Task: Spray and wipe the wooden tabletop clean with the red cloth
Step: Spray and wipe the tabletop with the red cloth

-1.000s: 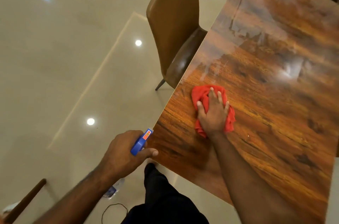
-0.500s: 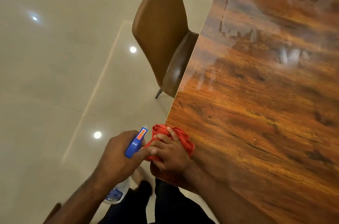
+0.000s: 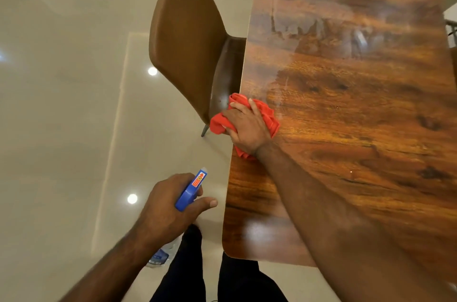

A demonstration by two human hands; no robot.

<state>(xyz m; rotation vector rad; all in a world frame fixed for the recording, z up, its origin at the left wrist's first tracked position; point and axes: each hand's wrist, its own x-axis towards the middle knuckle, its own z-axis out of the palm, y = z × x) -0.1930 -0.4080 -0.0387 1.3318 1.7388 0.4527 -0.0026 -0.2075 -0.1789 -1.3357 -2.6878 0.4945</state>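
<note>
We have the cloth point(image 3: 268, 116) bunched under our right hand point(image 3: 247, 126), fingers curled over it and pressing it onto the table point(image 3: 358, 128) right at its left edge, with part of the red fabric hanging past the rim beside the chair point(image 3: 183, 37). Our left hand point(image 3: 165, 207) is wrapped round the blue head of the bottle point(image 3: 191, 190), held off the table over the floor point(image 3: 61, 128), nozzle pointing ahead alongside the table edge; whether a finger is on the trigger we cannot tell. The step, as we judge it, is wiping along this edge. To do it well we should press with the palm rather than the fingertips, so the wad flattens and covers more wood, and draw it in long overlapping strokes along the grain, from the edge inward. A hazy patch point(image 3: 321, 37) with a ragged outline shows farther up the top; it may be spray film or only a reflection, and we would carry the strokes through it either way. At the rim we should let the cloth wrap slightly over so the lip gets cleaned, minding the chair close by. Much of the far top looks unwiped to us, so we reckon plenty is left.
</note>
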